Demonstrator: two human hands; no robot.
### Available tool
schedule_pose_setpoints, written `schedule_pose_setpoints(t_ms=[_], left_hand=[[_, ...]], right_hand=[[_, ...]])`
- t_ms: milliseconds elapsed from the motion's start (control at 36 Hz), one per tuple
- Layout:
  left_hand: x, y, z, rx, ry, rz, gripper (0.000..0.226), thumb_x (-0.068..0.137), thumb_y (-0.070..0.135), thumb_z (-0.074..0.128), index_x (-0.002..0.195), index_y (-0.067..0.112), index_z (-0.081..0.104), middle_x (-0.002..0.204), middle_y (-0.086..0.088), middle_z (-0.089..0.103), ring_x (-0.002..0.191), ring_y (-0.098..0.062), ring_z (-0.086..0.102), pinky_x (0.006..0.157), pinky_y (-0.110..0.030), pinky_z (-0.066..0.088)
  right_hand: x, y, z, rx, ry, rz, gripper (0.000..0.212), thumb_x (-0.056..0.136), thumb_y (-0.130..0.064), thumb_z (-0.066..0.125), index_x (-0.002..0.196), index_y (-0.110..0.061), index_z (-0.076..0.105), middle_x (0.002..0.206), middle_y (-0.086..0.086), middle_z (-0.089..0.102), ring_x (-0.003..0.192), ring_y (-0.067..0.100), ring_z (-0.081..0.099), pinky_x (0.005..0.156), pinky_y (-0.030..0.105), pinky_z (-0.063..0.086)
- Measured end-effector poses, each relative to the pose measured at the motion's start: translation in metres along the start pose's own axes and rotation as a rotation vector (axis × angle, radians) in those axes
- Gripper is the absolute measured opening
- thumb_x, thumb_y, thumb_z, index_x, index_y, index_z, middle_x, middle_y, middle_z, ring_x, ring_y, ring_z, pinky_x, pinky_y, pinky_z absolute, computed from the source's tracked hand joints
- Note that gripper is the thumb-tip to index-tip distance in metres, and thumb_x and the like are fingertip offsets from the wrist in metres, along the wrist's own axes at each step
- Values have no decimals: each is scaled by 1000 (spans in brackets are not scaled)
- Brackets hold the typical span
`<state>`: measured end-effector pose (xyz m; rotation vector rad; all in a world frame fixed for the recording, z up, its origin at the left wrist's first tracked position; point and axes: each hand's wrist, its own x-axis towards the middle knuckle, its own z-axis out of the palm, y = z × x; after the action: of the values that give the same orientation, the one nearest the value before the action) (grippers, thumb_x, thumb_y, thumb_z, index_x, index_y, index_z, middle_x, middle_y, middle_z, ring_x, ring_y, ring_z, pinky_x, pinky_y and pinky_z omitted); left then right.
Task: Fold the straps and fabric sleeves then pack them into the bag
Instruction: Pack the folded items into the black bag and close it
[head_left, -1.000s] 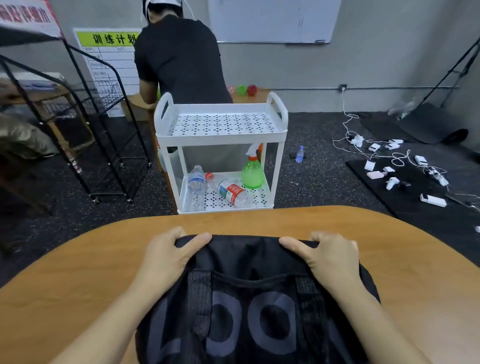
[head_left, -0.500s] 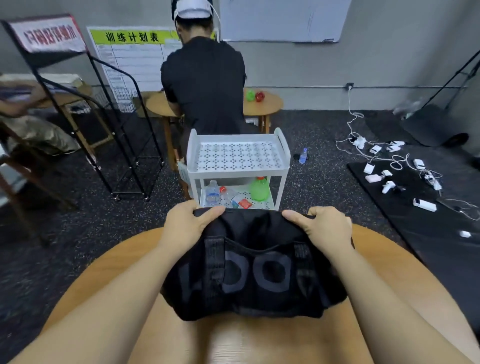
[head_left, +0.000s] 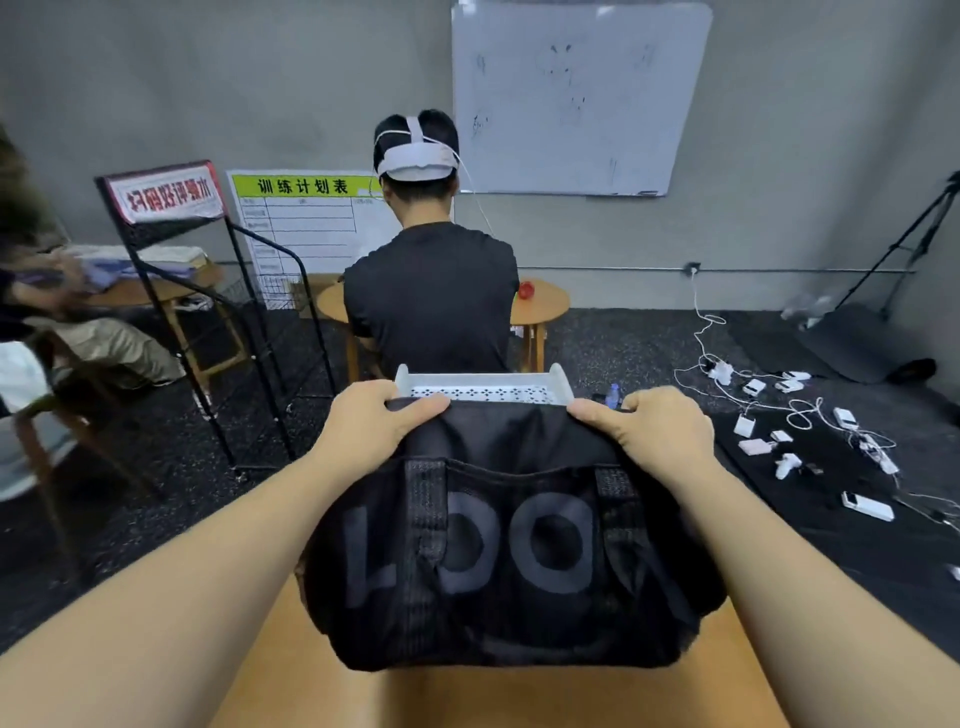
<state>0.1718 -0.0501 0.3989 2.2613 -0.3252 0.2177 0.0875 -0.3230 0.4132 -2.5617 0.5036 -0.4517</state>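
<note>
The head view shows a round tan wooden table (head_left: 737, 670) at the bottom of the frame, and above it a black mesh fabric bag with large grey lettering (head_left: 498, 551), held up in front of the person with its lower edge hanging just over the tabletop; whether it touches the wood cannot be told. The bag is gripped at its top edge by both hands. The left hand (head_left: 366, 423) pinches the left end of the rim, thumb laid along the front and fingers curled behind. The right hand (head_left: 657, 431) grips the right end the same way. Two dark webbing straps (head_left: 426, 514) run down the front panel. No loose straps or fabric sleeves are visible outside the bag, so packing is probably finished or its contents are hidden. To handle this step well, keep both grips level so the rim stays taut and the bag hangs square, then lower it flat onto the table. Behind the bag stands a white perforated plastic trolley (head_left: 485, 387), close to the far rim, so avoid swinging the bag forward.
</note>
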Motion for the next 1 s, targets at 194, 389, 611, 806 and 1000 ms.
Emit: schedule_pose_setpoints(t_ms=[194, 389, 611, 806, 1000], left_hand=[[55, 31, -23, 61, 127, 21, 57, 81, 57, 67, 63, 8, 43, 63, -6, 41, 58, -17, 38, 56, -32, 28], [98, 51, -40, 111, 230, 39, 60, 85, 52, 66, 55, 14, 30, 55, -1, 32, 53, -18, 33, 53, -33, 25], [141, 46, -26, 127, 354, 80, 59, 86, 48, 67, 52, 18, 29, 52, 1, 31, 52, -14, 31, 53, -37, 22], [184, 18, -8, 81, 430, 84, 60, 84, 51, 68, 55, 16, 28, 54, 2, 32, 53, -13, 30, 55, -38, 20], [216, -34, 37, 109, 407, 90, 53, 81, 58, 66, 60, 19, 36, 62, 6, 45, 70, -23, 46, 61, -33, 21]], right_hand=[[69, -31, -24, 25, 11, -72, 69, 72, -79, 57, 53, -14, 46, 69, -1, 51, 88, 29, 55, 88, 41, 44], [131, -59, -20, 145, 49, -100, 67, 70, -79, 61, 58, -14, 49, 77, 3, 62, 88, 29, 59, 92, 39, 43], [175, -73, 7, 175, 153, -113, 66, 75, -73, 63, 50, -15, 41, 59, 0, 49, 75, 29, 51, 78, 37, 34], [213, -79, 33, 229, 235, -116, 68, 76, -69, 65, 50, -15, 32, 55, 2, 41, 71, 31, 44, 80, 38, 31], [245, -45, 103, 109, 243, -98, 65, 79, -74, 55, 57, -13, 47, 58, -1, 41, 74, 27, 41, 82, 37, 27]])
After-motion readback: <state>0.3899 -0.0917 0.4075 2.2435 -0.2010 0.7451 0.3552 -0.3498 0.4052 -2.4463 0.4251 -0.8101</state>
